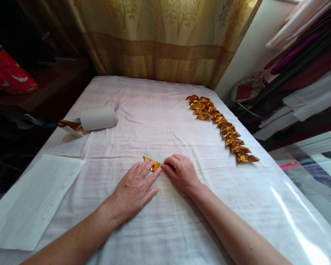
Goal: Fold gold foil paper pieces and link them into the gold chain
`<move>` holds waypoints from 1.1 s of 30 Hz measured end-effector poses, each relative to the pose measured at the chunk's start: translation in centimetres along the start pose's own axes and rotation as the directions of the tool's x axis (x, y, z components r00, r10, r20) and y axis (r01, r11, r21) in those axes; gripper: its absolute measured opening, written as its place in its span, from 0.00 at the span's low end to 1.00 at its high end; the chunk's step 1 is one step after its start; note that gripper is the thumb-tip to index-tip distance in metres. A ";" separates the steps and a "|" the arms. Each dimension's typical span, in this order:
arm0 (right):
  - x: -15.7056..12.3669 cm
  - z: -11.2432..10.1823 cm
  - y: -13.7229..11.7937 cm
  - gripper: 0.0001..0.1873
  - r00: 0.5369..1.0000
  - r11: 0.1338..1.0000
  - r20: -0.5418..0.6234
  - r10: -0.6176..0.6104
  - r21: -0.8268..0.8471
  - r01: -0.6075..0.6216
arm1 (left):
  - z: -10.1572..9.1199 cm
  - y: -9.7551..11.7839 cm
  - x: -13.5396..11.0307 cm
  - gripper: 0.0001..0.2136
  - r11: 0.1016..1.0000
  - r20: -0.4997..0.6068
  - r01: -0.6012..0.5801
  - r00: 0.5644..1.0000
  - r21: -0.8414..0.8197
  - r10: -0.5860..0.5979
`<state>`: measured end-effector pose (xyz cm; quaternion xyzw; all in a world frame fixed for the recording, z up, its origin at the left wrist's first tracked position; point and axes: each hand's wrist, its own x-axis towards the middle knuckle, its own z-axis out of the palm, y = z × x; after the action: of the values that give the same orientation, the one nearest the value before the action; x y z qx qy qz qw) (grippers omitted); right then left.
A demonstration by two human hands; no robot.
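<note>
Between my hands a small piece of gold foil paper [156,166], white on its other side, lies partly folded on the sheet. My left hand [136,186] rests flat with fingers stretched out, their tips pressing on the gold strip. The fingers of my right hand [180,171] are curled, with thumb and forefinger pinching the strip's right end. Fingertips hide part of the fold. To the right, a long row of folded gold foil pieces [226,129] overlaps in a curved line.
A white-backed roll [98,118] of paper with gold showing lies at the back left. A large white sheet of paper [38,200] is at the left edge. A patterned curtain [160,44] hangs behind the bed. Clothes [314,73] hang at the right; a red container [12,71] stands left.
</note>
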<state>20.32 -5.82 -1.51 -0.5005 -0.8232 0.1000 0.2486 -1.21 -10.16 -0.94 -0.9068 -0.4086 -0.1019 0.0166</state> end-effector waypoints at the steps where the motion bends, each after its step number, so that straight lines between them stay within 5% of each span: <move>1: 0.0 0.0 0.0 0.08 1.000 1.000 -0.004 0.001 -0.002 -0.001 | -0.1 0.0 0.1 0.24 1.000 0.004 0.000 1.000 0.001 0.000; 27: -0.4 0.0 0.1 0.09 0.999 0.993 -0.032 0.004 0.116 -0.001 | -0.5 0.7 0.4 0.22 0.999 0.009 0.042 0.999 0.033 -0.042; 33: -0.1 0.0 -1.2 0.06 0.995 0.995 -0.034 0.096 0.008 -0.096 | -0.9 0.5 0.5 0.23 0.999 0.013 0.021 1.000 0.048 -0.022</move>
<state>19.41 -6.47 -1.08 -0.5402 -0.7935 0.1060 0.2593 -0.68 -10.27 0.05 -0.9024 -0.4207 -0.0863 0.0342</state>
